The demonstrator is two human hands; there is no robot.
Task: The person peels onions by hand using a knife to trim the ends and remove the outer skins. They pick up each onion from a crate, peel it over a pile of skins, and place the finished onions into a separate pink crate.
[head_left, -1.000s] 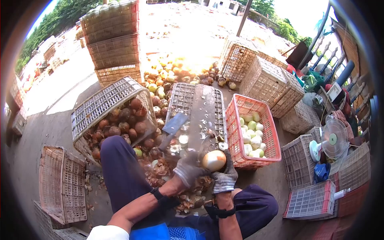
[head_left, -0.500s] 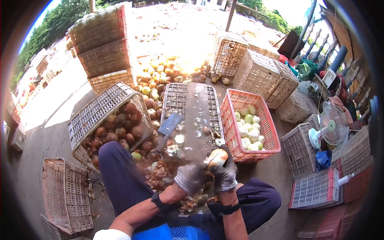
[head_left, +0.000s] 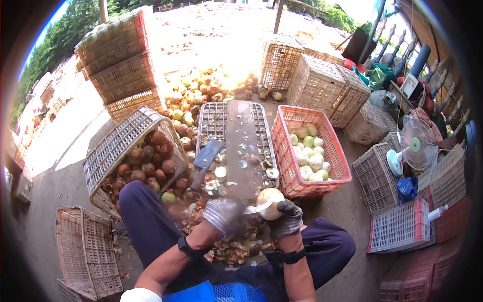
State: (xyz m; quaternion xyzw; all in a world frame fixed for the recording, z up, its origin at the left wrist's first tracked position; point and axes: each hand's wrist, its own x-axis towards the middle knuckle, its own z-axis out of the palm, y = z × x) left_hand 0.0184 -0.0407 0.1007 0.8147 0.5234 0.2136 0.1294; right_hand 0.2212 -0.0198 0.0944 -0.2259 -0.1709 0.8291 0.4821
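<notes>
My right hand [head_left: 286, 219], in a grey glove, is closed around a peeled whitish onion [head_left: 270, 203] above the near end of a wooden board [head_left: 244, 146]. My left hand [head_left: 224, 215], also gloved and blurred by motion, is closed at the end of a pale strip of onion skin [head_left: 255, 208] that stretches across to the onion. A cleaver [head_left: 208, 154] lies left of the board on the upturned crate [head_left: 212, 121], its handle towards me. Onion skins [head_left: 236, 249] litter the ground below my hands.
Unpeeled onions fill a tipped crate [head_left: 123, 133] on the left, with more onions [head_left: 201, 88] heaped behind. Peeled onions lie in a red crate [head_left: 338, 151] on the right. Stacked crates [head_left: 121, 60], a fan [head_left: 418, 143] and further crates [head_left: 385, 176] stand around.
My left hand has moved left, away from the onion, drawing a strip of skin off it. The onion now shows mostly white where brown skin showed before.
</notes>
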